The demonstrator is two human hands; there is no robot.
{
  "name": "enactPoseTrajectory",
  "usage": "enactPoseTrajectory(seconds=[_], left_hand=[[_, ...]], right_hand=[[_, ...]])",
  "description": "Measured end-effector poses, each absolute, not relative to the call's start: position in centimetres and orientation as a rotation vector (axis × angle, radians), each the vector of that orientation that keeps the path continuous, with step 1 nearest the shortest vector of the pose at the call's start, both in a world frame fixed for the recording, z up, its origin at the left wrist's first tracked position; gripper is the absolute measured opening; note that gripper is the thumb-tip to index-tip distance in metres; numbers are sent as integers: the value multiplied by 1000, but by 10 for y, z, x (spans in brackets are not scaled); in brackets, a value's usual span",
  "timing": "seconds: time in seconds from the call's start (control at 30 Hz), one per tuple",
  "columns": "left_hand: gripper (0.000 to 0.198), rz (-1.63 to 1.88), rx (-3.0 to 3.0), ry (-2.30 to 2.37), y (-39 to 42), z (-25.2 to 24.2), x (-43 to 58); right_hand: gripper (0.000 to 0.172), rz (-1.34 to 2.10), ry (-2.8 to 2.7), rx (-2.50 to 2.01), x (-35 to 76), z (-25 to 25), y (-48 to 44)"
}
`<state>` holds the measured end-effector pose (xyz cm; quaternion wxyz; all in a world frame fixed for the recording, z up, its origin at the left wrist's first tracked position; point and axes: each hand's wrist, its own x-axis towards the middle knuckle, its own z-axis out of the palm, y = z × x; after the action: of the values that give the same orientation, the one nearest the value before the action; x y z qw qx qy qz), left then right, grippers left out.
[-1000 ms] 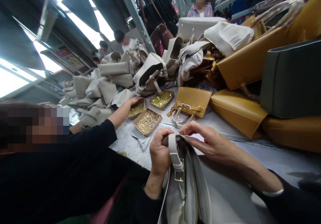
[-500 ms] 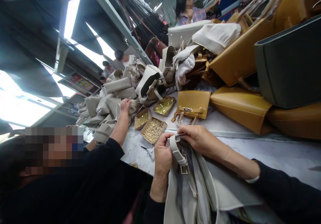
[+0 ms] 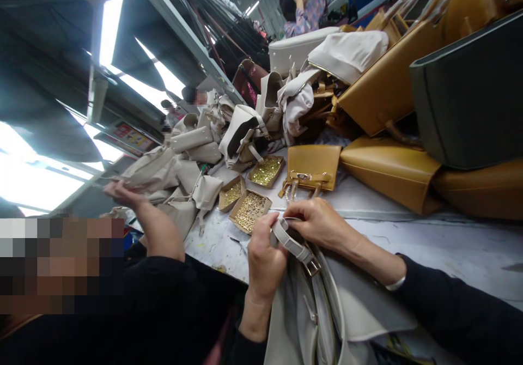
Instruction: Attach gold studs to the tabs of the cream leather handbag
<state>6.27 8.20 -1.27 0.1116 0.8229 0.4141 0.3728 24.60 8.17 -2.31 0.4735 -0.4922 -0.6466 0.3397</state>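
Note:
A pale grey handbag (image 3: 363, 294) lies unzipped below my hands at the table's front edge. Its strap (image 3: 292, 243) curves up in a loop and carries a metal buckle (image 3: 312, 267). My left hand (image 3: 265, 256) is closed on the strap, thumb on top near its upper end. My right hand (image 3: 316, 222) pinches the same end from the other side, fingertips close to my left thumb. Whether a small part sits between the fingertips is hidden. Just beyond my hands stands a cardboard box of small gold-coloured metal pieces (image 3: 250, 211).
Two more boxes, one with gold pieces (image 3: 232, 193) and one with gold pieces (image 3: 266, 171), sit behind. A mustard handbag (image 3: 312, 163) lies ahead; larger mustard bags and a dark green bag (image 3: 469, 92) pile up right. At left, a co-worker's arm (image 3: 159, 226) reaches over pale bags.
The strap and buckle have swung to the right in my hands, which still grip the end. The co-worker's hand has moved left, away from the bags near the boxes.

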Motion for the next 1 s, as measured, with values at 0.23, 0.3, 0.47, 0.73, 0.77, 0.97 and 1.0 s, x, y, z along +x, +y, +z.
enactPoseTrajectory(seconds=[0.23, 0.3, 0.47, 0.73, 0.77, 0.97, 1.0], left_hand=[[21, 1081, 2350, 1284, 81, -5, 57], [18, 1079, 2223, 1328, 83, -3, 59], [15, 1022, 1766, 1364, 93, -4, 62], [29, 943, 1482, 1357, 110, -8, 68], [30, 941, 1468, 1357, 111, -9, 68], [37, 839, 1296, 1261, 119, -17, 71], [37, 817, 1278, 1245, 120, -18, 72]], right_hand=[[15, 956, -1527, -1169, 246, -25, 86], [14, 976, -1535, -1158, 247, -26, 87], [13, 989, -1555, -1160, 250, -27, 90], [9, 1334, -1413, -1086, 256, -42, 106], [7, 1415, -1353, -1050, 256, -46, 108], [13, 1663, -1182, -917, 261, -59, 116], [16, 1690, -1167, -901, 262, -60, 116]])
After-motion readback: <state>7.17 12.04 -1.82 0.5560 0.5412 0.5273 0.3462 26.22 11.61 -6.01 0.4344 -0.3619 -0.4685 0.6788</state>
